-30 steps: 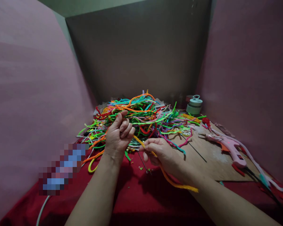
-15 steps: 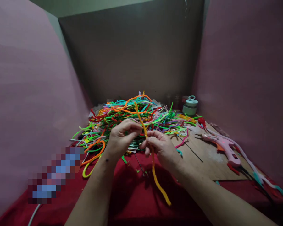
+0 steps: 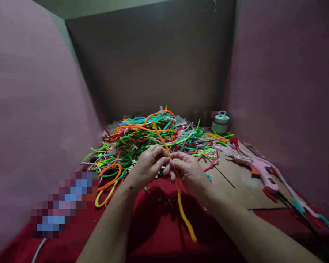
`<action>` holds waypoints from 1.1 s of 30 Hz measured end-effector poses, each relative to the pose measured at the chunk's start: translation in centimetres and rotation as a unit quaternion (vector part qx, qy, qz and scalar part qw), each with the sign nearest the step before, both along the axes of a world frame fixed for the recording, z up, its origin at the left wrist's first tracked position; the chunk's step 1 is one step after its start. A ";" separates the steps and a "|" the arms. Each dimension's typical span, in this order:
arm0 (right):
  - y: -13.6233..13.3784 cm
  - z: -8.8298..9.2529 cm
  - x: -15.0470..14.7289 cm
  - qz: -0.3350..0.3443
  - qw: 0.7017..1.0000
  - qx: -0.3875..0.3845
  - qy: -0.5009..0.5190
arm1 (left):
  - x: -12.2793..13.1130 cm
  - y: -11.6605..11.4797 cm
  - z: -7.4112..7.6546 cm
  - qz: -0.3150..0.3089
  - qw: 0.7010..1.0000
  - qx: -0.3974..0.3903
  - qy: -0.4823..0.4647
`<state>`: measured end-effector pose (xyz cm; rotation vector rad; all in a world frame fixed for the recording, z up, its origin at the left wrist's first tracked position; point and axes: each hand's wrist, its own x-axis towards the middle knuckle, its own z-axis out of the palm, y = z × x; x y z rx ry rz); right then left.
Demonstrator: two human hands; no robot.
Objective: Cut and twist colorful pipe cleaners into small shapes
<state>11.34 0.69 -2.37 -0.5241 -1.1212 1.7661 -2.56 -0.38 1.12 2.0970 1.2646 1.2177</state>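
Observation:
A long yellow-orange pipe cleaner (image 3: 183,211) runs upright between my hands, its lower end hanging over the red cloth and its upper end leaning left in front of the pile. My right hand (image 3: 186,168) pinches it near the middle with thumb and fingers. From the left, my left hand (image 3: 152,163) meets it at the same spot, thumb and forefinger closed on it. The fingertips of both hands touch or nearly touch there. Behind them lies a big tangled heap of many-coloured pipe cleaners (image 3: 142,137).
On the right, a pink glue gun (image 3: 259,170) rests on a brown board (image 3: 235,199). A pale green lidded container (image 3: 220,123) stands at the back. Red cloth (image 3: 153,233) covers the table. Pink panels (image 3: 285,91) rise at both sides. A blurred-out patch (image 3: 63,208) lies left.
My left hand has moved right and closed its fingertips onto the pipe cleaner beside my right hand. The pipe cleaner's upper end has tilted a little further left.

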 end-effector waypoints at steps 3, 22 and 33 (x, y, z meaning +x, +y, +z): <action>0.0 0.1 0.0 -0.005 1.000 -0.005 0.005 | 0.1 -0.1 0.1 -0.004 1.000 -0.009 -0.002; 0.2 0.0 0.0 0.000 1.000 -0.023 0.012 | -0.1 -0.3 0.1 -0.078 0.988 -0.122 -0.047; 0.3 0.0 0.1 0.022 0.999 -0.043 0.015 | -0.6 -0.1 -0.2 -0.068 0.982 -0.167 -0.055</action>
